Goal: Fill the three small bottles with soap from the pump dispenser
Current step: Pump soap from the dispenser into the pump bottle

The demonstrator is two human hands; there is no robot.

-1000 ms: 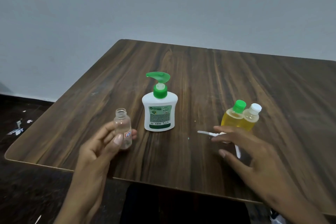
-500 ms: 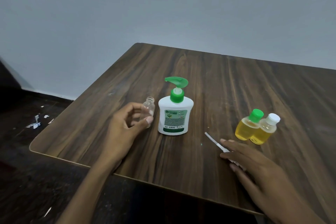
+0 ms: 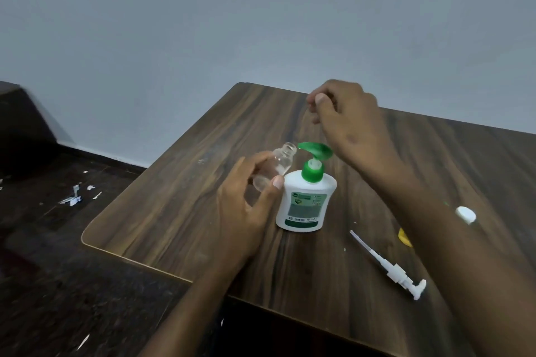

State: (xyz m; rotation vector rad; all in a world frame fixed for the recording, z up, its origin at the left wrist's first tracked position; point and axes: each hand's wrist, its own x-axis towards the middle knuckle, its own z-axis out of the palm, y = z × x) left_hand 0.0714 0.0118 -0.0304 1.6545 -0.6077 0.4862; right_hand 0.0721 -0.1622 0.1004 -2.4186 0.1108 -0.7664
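My left hand (image 3: 246,206) grips a small clear empty bottle (image 3: 271,169), uncapped and tilted, its mouth just left of the green nozzle of the white pump dispenser (image 3: 306,203). The dispenser stands upright on the wooden table (image 3: 174,211). My right hand (image 3: 348,122) hovers above and behind the green pump head (image 3: 316,151), fingers loosely curled and holding nothing. My right forearm hides most of two yellow-filled small bottles; only a white cap (image 3: 465,214) and a yellow sliver (image 3: 404,236) show.
A loose white pump piece with a long tube (image 3: 385,265) lies on the table in front of the dispenser, to the right. The table's rounded near-left corner (image 3: 87,238) is close. Paper scraps (image 3: 72,198) lie on the dark floor at left.
My left hand lifted and tilted the empty bottle up to the nozzle. My right hand left the table by the white pump piece and rose over the dispenser. The camera view shifted left.
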